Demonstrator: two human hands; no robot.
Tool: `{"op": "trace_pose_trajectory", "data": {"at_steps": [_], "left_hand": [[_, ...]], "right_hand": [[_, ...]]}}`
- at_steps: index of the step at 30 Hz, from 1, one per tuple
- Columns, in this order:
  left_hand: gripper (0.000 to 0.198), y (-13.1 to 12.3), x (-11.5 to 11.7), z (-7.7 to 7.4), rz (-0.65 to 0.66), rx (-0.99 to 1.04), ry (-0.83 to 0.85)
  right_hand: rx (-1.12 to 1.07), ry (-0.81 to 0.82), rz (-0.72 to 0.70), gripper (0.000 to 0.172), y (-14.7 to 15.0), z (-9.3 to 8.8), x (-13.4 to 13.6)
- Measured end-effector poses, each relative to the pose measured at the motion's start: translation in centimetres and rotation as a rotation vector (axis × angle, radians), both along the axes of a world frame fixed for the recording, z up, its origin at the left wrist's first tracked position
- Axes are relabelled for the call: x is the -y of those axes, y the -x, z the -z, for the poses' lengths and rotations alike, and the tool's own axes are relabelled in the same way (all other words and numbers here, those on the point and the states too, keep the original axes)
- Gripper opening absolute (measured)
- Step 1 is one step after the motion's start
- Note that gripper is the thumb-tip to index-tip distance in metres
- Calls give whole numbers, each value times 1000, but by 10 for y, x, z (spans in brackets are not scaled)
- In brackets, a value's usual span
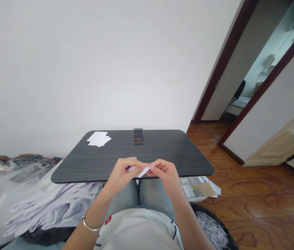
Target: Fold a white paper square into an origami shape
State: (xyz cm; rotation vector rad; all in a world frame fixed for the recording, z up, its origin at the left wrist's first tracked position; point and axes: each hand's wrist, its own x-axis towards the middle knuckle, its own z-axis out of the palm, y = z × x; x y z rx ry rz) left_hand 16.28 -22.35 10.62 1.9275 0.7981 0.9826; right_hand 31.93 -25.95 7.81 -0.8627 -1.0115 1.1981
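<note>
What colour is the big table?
The rounded rectangular tabletop is dark grey with thin, lighter streaks, best seen in the head view.

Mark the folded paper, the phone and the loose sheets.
Folded white paper (140, 171): head view, exposed middle strip.
Phone (138, 135): head view, middle of its face.
Loose white sheets (98, 139): head view, middle of the pile.

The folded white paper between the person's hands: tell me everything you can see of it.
The folded white paper looks like a thin, matte sheet, doubled into a narrow strip that tapers to a point at its lower edge. No printing shows on it. The left hand and right hand pinch it from either side, hiding its ends, so its full shape cannot be told. It is held roughly level above the near edge of the dark wood-grain table, apparently not resting on it.
</note>
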Motion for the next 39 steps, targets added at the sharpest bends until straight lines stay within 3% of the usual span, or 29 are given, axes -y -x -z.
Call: {"op": "trace_pose_trajectory", "data": {"at_steps": [17,25,39], "left_hand": [[22,0,-2,2,12,3,30],[20,-2,-2,0,1,-33,-19],[19,0,-2,-1,4,-64,-29]], "right_hand": [[-5,-21,15,16,2,1,0],[28,12,-39,23,0,2,-4],[-3,86,-121,21,-5,1,-5]]}}
